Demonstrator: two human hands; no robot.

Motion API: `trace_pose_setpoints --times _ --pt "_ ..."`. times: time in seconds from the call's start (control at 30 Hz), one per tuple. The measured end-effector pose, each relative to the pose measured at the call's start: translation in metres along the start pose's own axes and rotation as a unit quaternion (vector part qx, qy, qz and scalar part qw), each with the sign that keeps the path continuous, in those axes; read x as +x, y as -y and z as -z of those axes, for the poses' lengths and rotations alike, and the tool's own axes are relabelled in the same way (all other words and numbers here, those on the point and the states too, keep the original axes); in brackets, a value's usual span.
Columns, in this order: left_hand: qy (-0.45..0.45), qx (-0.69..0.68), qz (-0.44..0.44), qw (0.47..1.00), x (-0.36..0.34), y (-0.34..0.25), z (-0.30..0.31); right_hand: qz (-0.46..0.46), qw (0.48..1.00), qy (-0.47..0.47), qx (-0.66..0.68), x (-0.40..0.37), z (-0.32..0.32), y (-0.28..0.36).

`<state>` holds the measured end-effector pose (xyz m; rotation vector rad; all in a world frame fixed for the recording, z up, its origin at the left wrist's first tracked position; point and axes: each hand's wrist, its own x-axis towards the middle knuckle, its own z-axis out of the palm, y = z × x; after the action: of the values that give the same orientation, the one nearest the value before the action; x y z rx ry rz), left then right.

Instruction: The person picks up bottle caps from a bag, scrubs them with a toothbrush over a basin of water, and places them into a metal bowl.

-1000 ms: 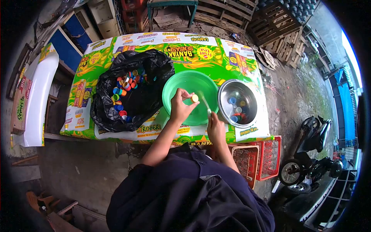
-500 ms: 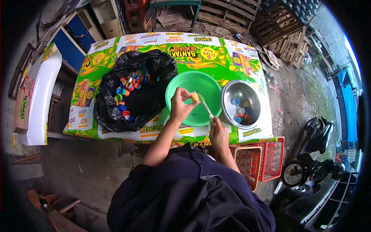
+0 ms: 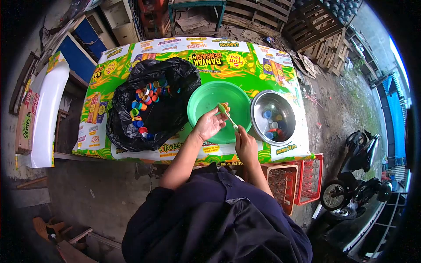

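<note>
Over the green basin [image 3: 193,105], which holds some water, my left hand [image 3: 209,126] is turned palm up. Its fingertips pinch a yellow bottle cap [image 3: 223,107]. My right hand [image 3: 246,147] grips the handle of a pale toothbrush [image 3: 232,122], whose head reaches the cap; the bristles are too small to make out. To the right stands a metal bowl [image 3: 286,108] with several bottle caps lying in it. Left of the basin, a black plastic bag [image 3: 164,122] lies spread open, with many coloured bottle caps [image 3: 148,94] inside.
A printed green and white cover [image 3: 250,52] lies over the table. Red crates [image 3: 309,179] stand below its right front edge. Beyond are wooden pallets [image 3: 324,33] and a parked motorbike [image 3: 351,188]. A cardboard box [image 3: 28,118] is at far left.
My left hand has rolled palm up, and the cap has tilted and risen slightly. My right hand has shifted a little left with the toothbrush, its head now against the cap.
</note>
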<state>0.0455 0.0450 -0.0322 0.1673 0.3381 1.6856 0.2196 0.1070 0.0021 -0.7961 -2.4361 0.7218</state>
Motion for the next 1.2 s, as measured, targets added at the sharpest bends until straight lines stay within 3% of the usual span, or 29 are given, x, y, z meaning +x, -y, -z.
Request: trace_pose_setpoints --times 0.2,0.27,0.33,0.4,0.43,0.53,0.57,0.6,0.63,0.67,0.7,0.8,0.83,0.87,0.9,0.93,1.0,1.03,1.13,1.2 --pt "-0.031 0.041 -0.018 0.998 -0.004 -0.012 -0.011 -0.097 0.983 0.086 0.128 0.011 0.022 0.006" --pt "-0.034 0.195 -0.073 0.978 0.000 -0.014 -0.006 -0.107 0.983 0.062 0.135 0.014 0.029 0.007" --pt "-0.072 0.390 -0.116 0.911 0.003 -0.019 -0.014 -0.102 0.988 0.014 0.118 0.016 0.037 0.011" --pt "-0.141 0.608 -0.145 0.767 0.005 -0.029 -0.031 -0.108 0.988 0.023 0.103 0.016 0.041 0.006" --pt "-0.131 0.619 -0.180 0.753 0.005 -0.034 -0.050 -0.110 0.989 0.020 0.099 0.016 0.045 0.006" --pt "-0.054 0.571 -0.245 0.782 0.013 -0.045 -0.074 -0.094 0.990 -0.006 0.103 0.016 0.050 0.006" --pt "-0.025 0.479 -0.199 0.854 0.016 -0.045 -0.073 -0.091 0.991 -0.010 0.101 0.015 0.051 0.006" --pt "-0.046 0.689 -0.137 0.710 0.016 -0.041 -0.069 -0.089 0.991 -0.014 0.100 0.015 0.052 0.005" --pt "-0.063 0.851 -0.067 0.516 0.016 -0.036 -0.059 -0.098 0.991 -0.005 0.086 0.015 0.052 0.005" --pt "-0.077 0.955 0.008 0.287 0.016 -0.031 -0.045 -0.098 0.993 0.000 0.071 0.012 0.051 0.004" --pt "-0.073 0.923 -0.061 0.373 0.020 -0.024 -0.024 -0.096 0.994 0.006 0.054 0.009 0.050 0.001" --pt "-0.115 0.851 -0.025 0.511 0.018 -0.019 -0.017 -0.091 0.995 -0.009 0.041 0.005 0.041 -0.010" --pt "-0.113 0.756 -0.090 0.639 0.022 -0.015 0.000 -0.093 0.995 -0.019 0.042 0.005 0.038 -0.010" --pt "-0.110 0.667 -0.095 0.731 0.026 -0.011 0.016 -0.095 0.994 -0.027 0.042 0.004 0.034 -0.010" --pt "-0.106 0.567 -0.097 0.811 0.025 -0.008 0.014 -0.056 0.995 -0.066 0.048 0.001 0.026 -0.011" --pt "-0.100 0.458 -0.098 0.878 0.023 -0.005 0.006 -0.087 0.990 -0.056 0.091 0.000 0.025 0.002" --pt "-0.092 0.451 -0.125 0.879 0.018 0.003 -0.010 -0.014 0.996 -0.043 0.074 -0.010 0.003 0.002" --pt "-0.090 0.444 -0.139 0.881 0.016 0.005 -0.016 -0.015 0.996 -0.034 0.083 -0.012 -0.004 0.003" --pt "-0.117 0.407 -0.181 0.888 0.017 0.015 -0.018 -0.135 0.986 -0.046 0.090 -0.003 0.004 0.001" --pt "-0.122 0.399 -0.198 0.887 0.017 0.016 -0.019 -0.077 0.993 -0.056 0.071 -0.005 0.003 0.005"
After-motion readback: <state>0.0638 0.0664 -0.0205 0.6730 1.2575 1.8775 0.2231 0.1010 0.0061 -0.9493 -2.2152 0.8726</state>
